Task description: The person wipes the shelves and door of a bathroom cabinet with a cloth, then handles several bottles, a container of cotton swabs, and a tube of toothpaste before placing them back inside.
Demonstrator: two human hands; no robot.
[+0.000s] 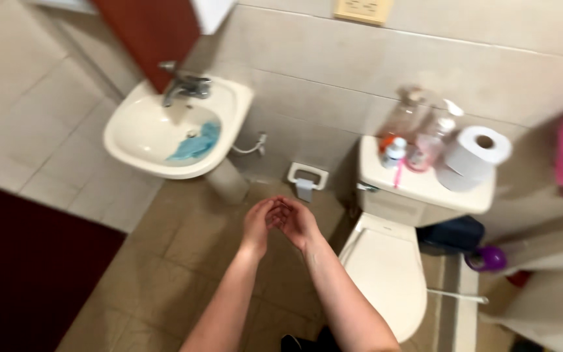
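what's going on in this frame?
A person stands in a tiled bathroom with both bare hands held together in front of them, left hand and right hand touching at the fingers, holding nothing visible. A blue cloth lies in the white sink at left. At right, the toilet has its lid shut, with a toilet paper roll and some bottles on the tank.

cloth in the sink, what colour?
Light blue cloth, lying in the white sink; head view.
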